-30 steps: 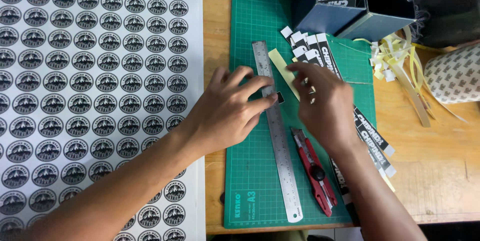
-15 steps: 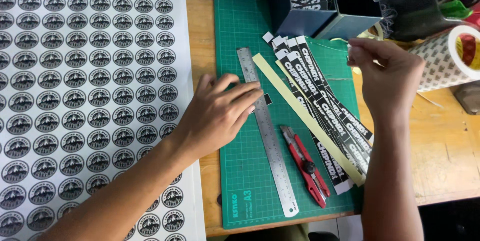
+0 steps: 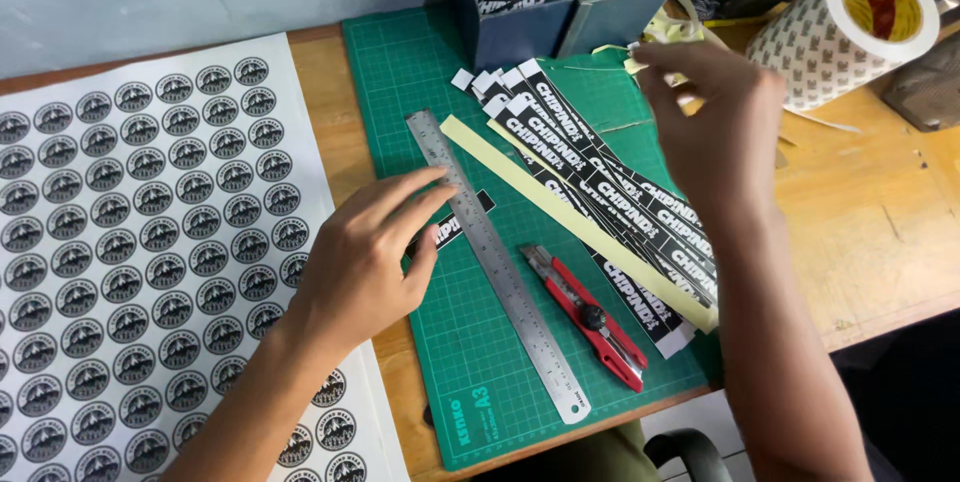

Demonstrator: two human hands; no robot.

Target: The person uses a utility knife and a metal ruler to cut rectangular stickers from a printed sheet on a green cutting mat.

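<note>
My left hand [image 3: 365, 257] lies flat with its fingers apart, the fingertips on a steel ruler [image 3: 505, 277] and beside a small black label piece [image 3: 470, 214] on the green cutting mat [image 3: 400, 72]. My right hand [image 3: 715, 117] is raised over the mat's far right corner. Its fingertips are pinched on a thin pale paper scrap [image 3: 634, 60] next to a heap of similar scraps. Under it, several long black label strips [image 3: 620, 192] lie fanned out, and a pale yellow strip [image 3: 560, 212] runs along their left side. A red utility knife [image 3: 590, 322] lies right of the ruler.
A white sheet of round black stickers [image 3: 130, 242] covers the left of the wooden table. A dark blue box [image 3: 510, 22] with more label strips stands at the mat's far edge. A big roll of printed tape [image 3: 850, 22] sits at the far right.
My right hand has left the ruler and moved up and right to the scrap heap with a thin offcut. The yellow strip now lies uncovered. My left hand stays on the ruler.
</note>
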